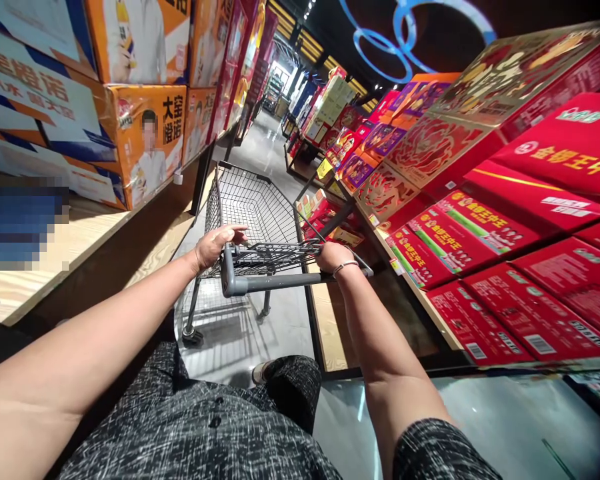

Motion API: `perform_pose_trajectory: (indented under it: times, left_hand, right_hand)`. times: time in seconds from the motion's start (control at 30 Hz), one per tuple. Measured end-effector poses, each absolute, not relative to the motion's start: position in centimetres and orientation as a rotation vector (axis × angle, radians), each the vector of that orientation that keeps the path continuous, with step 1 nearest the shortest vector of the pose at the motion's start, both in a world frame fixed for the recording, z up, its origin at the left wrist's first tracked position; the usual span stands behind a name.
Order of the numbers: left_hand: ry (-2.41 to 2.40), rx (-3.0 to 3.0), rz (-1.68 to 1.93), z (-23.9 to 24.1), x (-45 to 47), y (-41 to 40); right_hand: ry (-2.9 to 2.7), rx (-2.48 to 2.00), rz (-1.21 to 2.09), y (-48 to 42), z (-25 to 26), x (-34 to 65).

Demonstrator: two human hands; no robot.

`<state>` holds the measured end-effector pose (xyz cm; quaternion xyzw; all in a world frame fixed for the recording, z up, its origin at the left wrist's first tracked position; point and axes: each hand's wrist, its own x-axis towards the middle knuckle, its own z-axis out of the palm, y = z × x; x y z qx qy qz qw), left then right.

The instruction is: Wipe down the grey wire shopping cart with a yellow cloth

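A grey wire shopping cart (pixel 255 193) stands in front of me, tilted in the picture, and no goods show in its basket. My left hand (pixel 221 241) is at the cart's left rim, beside the corner of the handle bar (pixel 280 283). Its fingers reach loosely over the basket edge, stretched toward the right. My right hand (pixel 336 257) is closed on the right side of the cart frame, just above the handle bar. That hand hides the part of the frame it grips. A thin bracelet (pixel 346 267) circles the right wrist.
Orange drink cartons (pixel 150 147) are stacked on a wooden shelf (pixel 25 287) at left. Red gift boxes (pixel 445 233) fill a low display (pixel 337 340) close on the right. A grey floor aisle (pixel 267 137) runs ahead between displays. Blue ring lights (pixel 405 33) hang above.
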<state>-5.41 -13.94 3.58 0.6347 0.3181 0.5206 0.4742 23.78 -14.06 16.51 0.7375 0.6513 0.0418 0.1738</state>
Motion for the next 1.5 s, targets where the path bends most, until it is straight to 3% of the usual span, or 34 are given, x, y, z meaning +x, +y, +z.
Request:
perform_pose_trajectory:
  times: [0.4,0.67,0.8,1.0,1.23,1.5]
  left_hand:
    - [0.767,1.536,1.32,2.8,-4.8,-13.4]
    - [0.806,1.683,1.404,2.3,-5.3,-12.3]
    - [0.775,1.636,1.43,1.9,-5.3,-11.8]
    - [0.751,1.546,1.375,2.3,-5.4,-11.8]
    - [0.925,1.735,1.288,4.0,-7.1,-11.3]
    - [1.06,1.659,1.241,5.2,-8.3,-10.3]
  right_hand:
    - [2.4,1.546,0.156,-20.2,18.5,11.6]
    - [3.115,1.174,0.192,-22.1,17.8,12.5]
    - [3.443,1.245,0.176,-23.2,16.6,13.6]
    - [3.352,1.156,0.138,-24.8,15.6,13.8]
    - [3.179,1.447,0.125,-22.3,14.9,20.1]
    - [2.665,2.3,0.213,-18.5,13.3,32.9]
